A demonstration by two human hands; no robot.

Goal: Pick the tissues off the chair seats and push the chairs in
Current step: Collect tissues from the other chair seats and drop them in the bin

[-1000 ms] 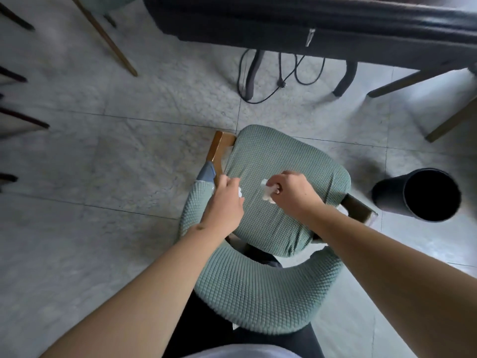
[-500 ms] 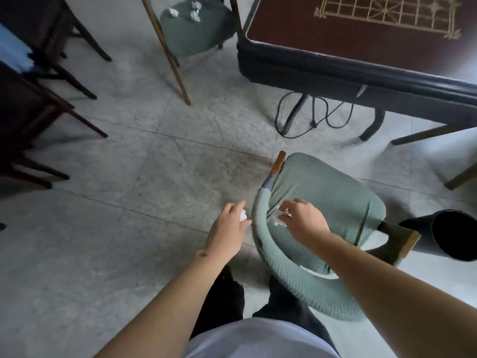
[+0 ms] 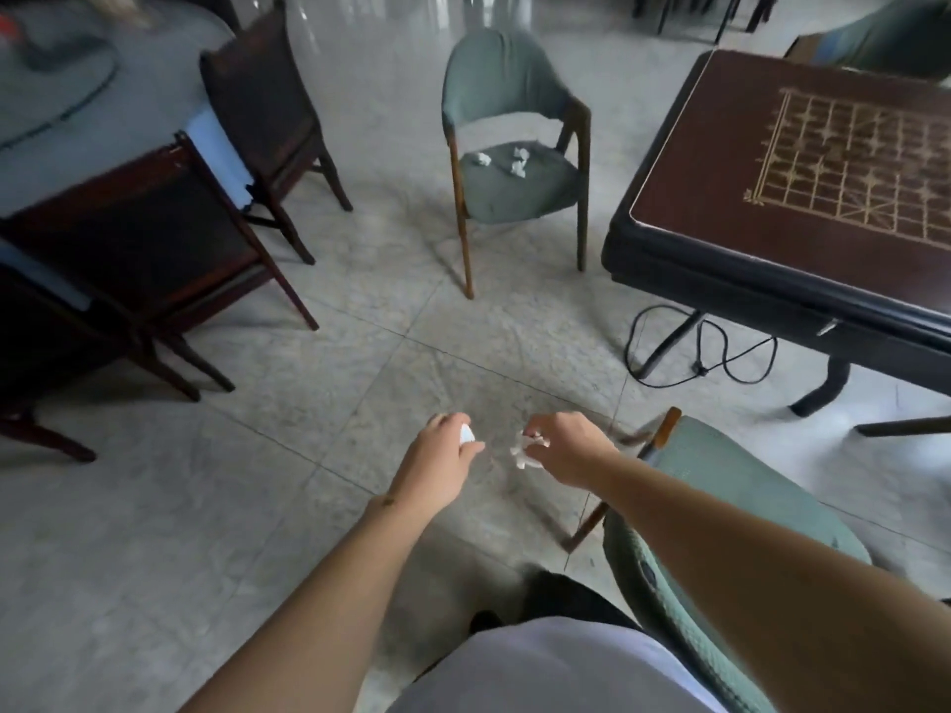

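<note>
My left hand point(image 3: 441, 458) is closed around a white tissue point(image 3: 466, 433) over the floor. My right hand point(image 3: 563, 445) pinches another crumpled tissue point(image 3: 525, 450) beside it. Both hands hang left of the near green chair point(image 3: 720, 506) at the lower right, whose visible seat part shows no tissue. A second green chair point(image 3: 514, 141) stands farther off beside the dark table point(image 3: 803, 162). On its seat lie three crumpled tissues point(image 3: 517, 159).
Dark wooden chairs point(image 3: 154, 239) crowd a round blue-covered table point(image 3: 77, 110) at the left. A black cable point(image 3: 710, 362) lies on the tiled floor under the dark table, by its curved legs. Open floor stretches between me and the far green chair.
My hands lifted off the near chair's seat with a tissue in each and moved left of it. My view rose from that seat to the room and the far chair.
</note>
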